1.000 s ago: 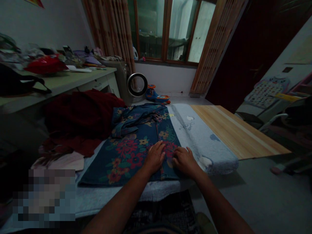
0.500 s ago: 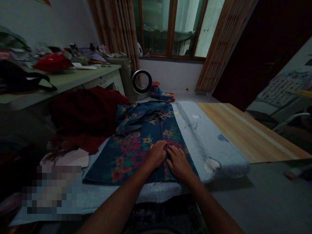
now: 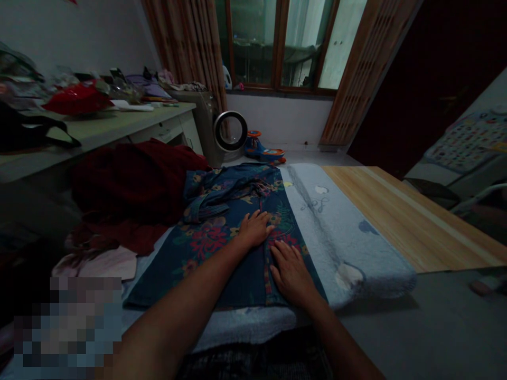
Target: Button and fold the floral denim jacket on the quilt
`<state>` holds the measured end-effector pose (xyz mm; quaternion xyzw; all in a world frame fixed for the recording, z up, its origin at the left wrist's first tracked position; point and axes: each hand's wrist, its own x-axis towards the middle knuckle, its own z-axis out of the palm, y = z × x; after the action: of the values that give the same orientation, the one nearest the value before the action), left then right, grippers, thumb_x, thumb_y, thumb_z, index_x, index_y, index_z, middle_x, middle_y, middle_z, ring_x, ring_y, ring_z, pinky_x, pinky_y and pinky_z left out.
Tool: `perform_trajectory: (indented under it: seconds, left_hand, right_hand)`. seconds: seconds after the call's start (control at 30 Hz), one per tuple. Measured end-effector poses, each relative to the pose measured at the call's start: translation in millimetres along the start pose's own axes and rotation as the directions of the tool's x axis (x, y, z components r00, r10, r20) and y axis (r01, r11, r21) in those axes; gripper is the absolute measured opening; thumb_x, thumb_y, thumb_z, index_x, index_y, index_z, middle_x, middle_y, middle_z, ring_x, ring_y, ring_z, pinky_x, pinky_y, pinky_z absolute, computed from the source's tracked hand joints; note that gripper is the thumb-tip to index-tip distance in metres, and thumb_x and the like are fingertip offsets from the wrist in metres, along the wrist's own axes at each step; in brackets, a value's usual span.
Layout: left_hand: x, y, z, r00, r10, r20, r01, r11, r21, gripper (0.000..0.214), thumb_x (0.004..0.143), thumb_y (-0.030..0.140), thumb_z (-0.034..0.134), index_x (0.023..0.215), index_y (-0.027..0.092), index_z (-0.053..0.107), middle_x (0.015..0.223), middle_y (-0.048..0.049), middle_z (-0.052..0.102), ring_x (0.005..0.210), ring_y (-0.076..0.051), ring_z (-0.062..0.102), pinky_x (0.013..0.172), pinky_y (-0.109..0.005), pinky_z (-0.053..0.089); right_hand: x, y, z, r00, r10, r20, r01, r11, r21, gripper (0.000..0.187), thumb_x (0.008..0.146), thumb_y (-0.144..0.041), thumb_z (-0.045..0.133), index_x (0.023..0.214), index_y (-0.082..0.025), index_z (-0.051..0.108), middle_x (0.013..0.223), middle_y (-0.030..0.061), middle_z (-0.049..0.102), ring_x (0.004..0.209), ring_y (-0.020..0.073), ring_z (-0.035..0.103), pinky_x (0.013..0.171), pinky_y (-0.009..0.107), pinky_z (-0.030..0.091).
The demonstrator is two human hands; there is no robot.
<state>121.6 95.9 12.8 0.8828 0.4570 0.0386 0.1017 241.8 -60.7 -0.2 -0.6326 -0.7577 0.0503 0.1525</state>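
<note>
A dark blue floral shirt [image 3: 225, 264] lies spread on a light grey-blue blanket [image 3: 317, 221], its hem toward me. At its far end one sleeve [image 3: 209, 211] is folded across the body. My left hand [image 3: 254, 230] rests on the shirt just left of the front placket, fingers stretched out and slightly apart. Nearer to me and to the right, my right hand [image 3: 291, 269] lies flat on the cloth beside the placket, fingers spread. Neither hand holds the fabric.
A dark red cloth heap [image 3: 130, 179] and a pale pink cloth [image 3: 105, 264] lie to the left. Behind them stands a cluttered desk [image 3: 130, 119]. A washing machine door [image 3: 230, 132] hangs open by a blue-orange ride-on toy [image 3: 265, 152]. A wooden board [image 3: 412, 216] extends right.
My left hand has slid away from me along the shirt, leaving a wider gap to my right hand. The right hand has barely moved. The view has shifted slightly.
</note>
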Motion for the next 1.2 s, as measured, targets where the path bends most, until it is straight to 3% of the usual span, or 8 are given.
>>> perform_trajectory:
  seconds: [0.37, 0.47, 0.63, 0.8, 0.93, 1.07, 1.2]
  left_hand:
    - [61, -30, 3.1, 0.997, -0.067, -0.048, 0.065, 0.996, -0.053, 0.049, 0.093, 0.044, 0.047, 0.139, 0.026, 0.046, 0.157, -0.0076, 0.035, 0.145, -0.033, 0.028, 0.112, -0.057, 0.027]
    - [78, -40, 3.8, 0.995, -0.066, -0.079, 0.060, 0.995, -0.075, 0.047, 0.092, 0.041, 0.051, 0.136, 0.024, 0.050, 0.153, -0.0088, 0.040, 0.141, -0.031, 0.034, 0.113, -0.052, 0.028]
    - [103, -58, -2.4, 0.983, -0.085, -0.164, 0.063, 0.989, -0.132, 0.036, 0.091, 0.029, 0.051, 0.125, 0.019, 0.060, 0.134, -0.0095, 0.057, 0.123, -0.022, 0.052, 0.107, -0.033, 0.039]
    - [123, -73, -10.2, 0.974, -0.133, -0.186, 0.098, 0.978, -0.184, 0.041, 0.089, 0.028, 0.055, 0.129, 0.020, 0.061, 0.119, -0.0089, 0.063, 0.112, -0.023, 0.057, 0.100, -0.033, 0.045]
    - [137, -74, -16.9, 0.982, -0.102, -0.160, 0.068, 0.976, -0.207, 0.030, 0.088, 0.027, 0.055, 0.114, 0.021, 0.069, 0.114, -0.0055, 0.068, 0.109, -0.021, 0.059, 0.097, -0.029, 0.046]
    - [140, -67, -12.9, 0.959, -0.179, -0.220, 0.137, 0.972, -0.193, 0.037, 0.093, 0.022, 0.045, 0.126, 0.022, 0.060, 0.137, -0.0071, 0.054, 0.123, -0.024, 0.049, 0.106, -0.037, 0.039]
    - [129, -64, 1.2, 0.945, -0.239, -0.224, 0.209, 0.967, -0.148, 0.038, 0.093, 0.031, 0.048, 0.130, 0.029, 0.055, 0.142, -0.0060, 0.049, 0.125, -0.031, 0.044, 0.105, -0.050, 0.034]
  right_hand:
    - [1, 2, -1, 1.000, 0.009, 0.030, -0.010, 0.999, 0.033, 0.051, 0.094, -0.029, 0.046, 0.144, -0.020, 0.046, 0.152, 0.0094, 0.042, 0.143, 0.0254, 0.032, 0.118, 0.048, 0.024]
    - [1, 3, 0, 0.999, 0.011, 0.030, -0.013, 0.999, 0.049, 0.050, 0.094, -0.030, 0.046, 0.144, -0.020, 0.047, 0.153, 0.0089, 0.041, 0.143, 0.0253, 0.031, 0.119, 0.047, 0.022]
    - [1, 2, -3, 0.998, 0.009, 0.063, -0.013, 0.998, 0.064, 0.053, 0.097, -0.034, 0.043, 0.148, -0.024, 0.040, 0.156, 0.0063, 0.036, 0.145, 0.0255, 0.028, 0.119, 0.048, 0.020]
    - [3, 0, -7, 0.993, -0.029, 0.111, 0.022, 0.997, 0.069, 0.055, 0.098, -0.042, 0.043, 0.151, -0.034, 0.033, 0.158, -0.0013, 0.031, 0.146, 0.0289, 0.025, 0.118, 0.053, 0.020]
    - [3, -1, -7, 0.992, -0.035, 0.119, 0.028, 0.998, 0.054, 0.055, 0.098, -0.044, 0.043, 0.152, -0.034, 0.033, 0.158, -0.0024, 0.032, 0.146, 0.0302, 0.024, 0.117, 0.054, 0.020]
    - [3, -2, -7, 0.991, -0.035, 0.127, 0.028, 0.998, 0.054, 0.056, 0.099, -0.045, 0.041, 0.153, -0.034, 0.031, 0.159, -0.0036, 0.029, 0.146, 0.0299, 0.023, 0.118, 0.054, 0.020]
    - [3, -1, -7, 0.992, -0.040, 0.119, 0.034, 0.998, 0.049, 0.057, 0.098, -0.044, 0.043, 0.153, -0.033, 0.030, 0.159, -0.0023, 0.030, 0.146, 0.0299, 0.024, 0.118, 0.053, 0.020]
